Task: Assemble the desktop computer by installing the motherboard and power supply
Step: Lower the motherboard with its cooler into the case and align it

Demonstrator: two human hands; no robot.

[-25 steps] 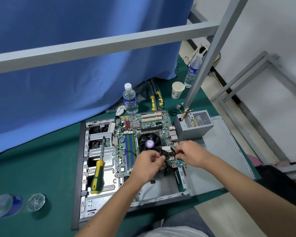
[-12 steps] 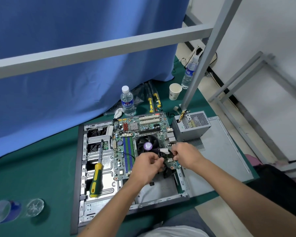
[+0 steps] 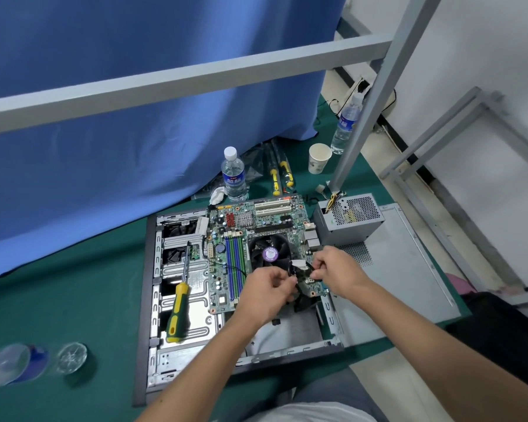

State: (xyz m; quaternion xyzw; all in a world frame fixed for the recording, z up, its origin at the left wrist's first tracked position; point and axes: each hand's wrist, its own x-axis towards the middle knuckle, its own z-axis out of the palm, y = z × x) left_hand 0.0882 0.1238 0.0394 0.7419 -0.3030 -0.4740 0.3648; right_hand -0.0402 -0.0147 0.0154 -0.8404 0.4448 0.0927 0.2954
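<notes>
At frame centre I see my left hand (image 3: 267, 287) and right hand (image 3: 336, 269) pinching a thin black cable (image 3: 301, 271) over the green motherboard (image 3: 256, 226); tugging could bend its connector.

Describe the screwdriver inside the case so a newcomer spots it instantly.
Find the open computer case lying on the green table. In its left half, beside the motherboard, the screwdriver rests on bare metal. Unlike the bagged screwdrivers behind the case, it lies loose, with a yellow-and-green handle.
</notes>
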